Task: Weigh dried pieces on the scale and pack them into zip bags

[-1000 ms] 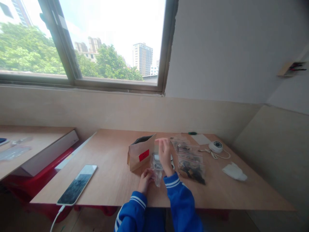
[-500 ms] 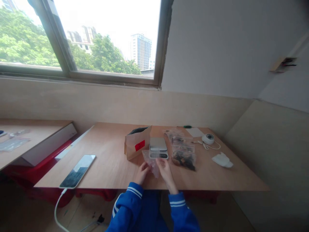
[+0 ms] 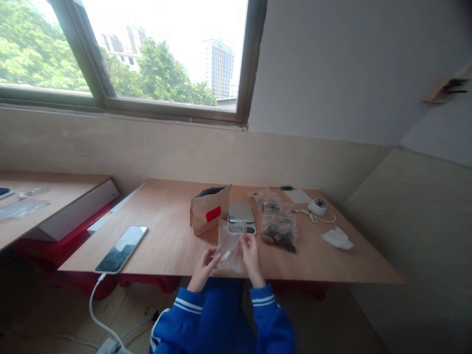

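A clear zip-lock bag [image 3: 231,248] is stretched between my two hands above the table's front edge. My left hand [image 3: 203,265] pinches its left side, and my right hand [image 3: 251,250] grips its right side near the top. Just behind the bag sits a small digital kitchen scale [image 3: 240,213], its display partly covered by the clear plastic. Left of the scale a brown paper pouch [image 3: 210,216] with a red label stands upright, its top open. Several zip-lock bags of dark dried pieces [image 3: 279,236] lie in a row to the right.
A phone [image 3: 121,250] on a white cable lies at the left of the table [image 3: 165,216]. To the right are a white dome camera [image 3: 317,206], a crumpled white tissue [image 3: 337,238], a paper sheet [image 3: 298,196] and a green-handled tool [image 3: 286,188]. Red stools [image 3: 151,282] stand underneath.
My left hand has moved left and the clear bag is now spread wider and flatter between my hands. The whole view has shifted slightly.
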Action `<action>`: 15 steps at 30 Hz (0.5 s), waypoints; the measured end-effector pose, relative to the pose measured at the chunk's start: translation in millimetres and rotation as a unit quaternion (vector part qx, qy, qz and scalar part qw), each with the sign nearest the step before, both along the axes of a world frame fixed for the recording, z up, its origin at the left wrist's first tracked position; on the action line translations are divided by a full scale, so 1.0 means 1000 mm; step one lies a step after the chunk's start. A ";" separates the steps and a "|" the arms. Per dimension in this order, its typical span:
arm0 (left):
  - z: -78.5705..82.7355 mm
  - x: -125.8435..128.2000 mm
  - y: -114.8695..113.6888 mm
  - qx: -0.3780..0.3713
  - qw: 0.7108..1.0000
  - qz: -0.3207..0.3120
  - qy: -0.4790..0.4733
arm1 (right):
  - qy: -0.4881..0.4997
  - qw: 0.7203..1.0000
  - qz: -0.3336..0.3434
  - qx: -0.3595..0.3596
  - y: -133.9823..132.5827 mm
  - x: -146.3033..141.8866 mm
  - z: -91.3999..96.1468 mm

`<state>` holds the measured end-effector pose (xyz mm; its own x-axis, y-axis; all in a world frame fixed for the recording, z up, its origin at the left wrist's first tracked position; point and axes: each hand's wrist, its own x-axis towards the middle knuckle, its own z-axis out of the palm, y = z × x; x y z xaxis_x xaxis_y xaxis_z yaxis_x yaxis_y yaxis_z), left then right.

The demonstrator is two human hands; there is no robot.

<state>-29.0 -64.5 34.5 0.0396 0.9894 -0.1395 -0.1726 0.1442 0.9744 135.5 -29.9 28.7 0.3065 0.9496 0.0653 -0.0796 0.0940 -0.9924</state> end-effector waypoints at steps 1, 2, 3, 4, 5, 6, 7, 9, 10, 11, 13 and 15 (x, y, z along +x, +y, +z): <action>0.001 0.001 -0.001 -0.013 1.000 0.013 -0.003 | -0.012 1.000 0.011 0.003 -0.001 -0.004 0.002; 0.002 0.003 0.000 -0.023 0.999 0.029 -0.006 | -0.021 0.999 0.025 0.001 -0.003 -0.007 0.004; 0.001 0.005 0.001 -0.029 0.998 0.051 -0.007 | -0.028 0.999 0.037 -0.005 -0.005 -0.011 0.005; 0.000 0.007 0.002 -0.026 0.997 0.077 -0.006 | -0.033 0.998 0.047 -0.012 -0.007 -0.015 0.006; -0.002 0.008 0.004 -0.015 0.994 0.104 -0.003 | -0.040 0.998 0.054 -0.014 -0.009 -0.019 0.005; -0.004 0.009 0.006 0.004 0.991 0.130 0.004 | -0.049 0.997 0.054 -0.011 -0.012 -0.023 0.004; -0.005 0.008 0.008 0.026 0.988 0.150 0.013 | -0.060 0.997 0.050 -0.001 -0.014 -0.026 0.003; -0.005 0.002 0.010 0.063 0.982 0.176 0.034 | -0.086 0.995 0.050 0.019 -0.017 -0.028 0.000; -0.005 -0.004 0.010 0.072 0.979 0.184 0.046 | -0.101 0.993 0.055 0.021 -0.016 -0.026 -0.001; -0.004 -0.012 0.009 0.073 0.977 0.193 0.059 | -0.120 0.991 0.057 0.018 -0.014 -0.019 -0.002; -0.001 -0.036 0.005 0.063 0.973 0.200 0.099 | -0.178 0.983 0.034 0.018 -0.003 0.007 -0.001; 0.000 -0.067 -0.001 0.061 0.964 0.204 0.160 | -0.283 0.955 -0.042 0.074 0.016 0.047 0.004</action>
<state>-96.3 -65.7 34.4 -0.3814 0.9236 0.0388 0.1215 0.0085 0.9926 182.6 -14.1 32.6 0.2564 0.8906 0.3756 0.4802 0.2199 -0.8492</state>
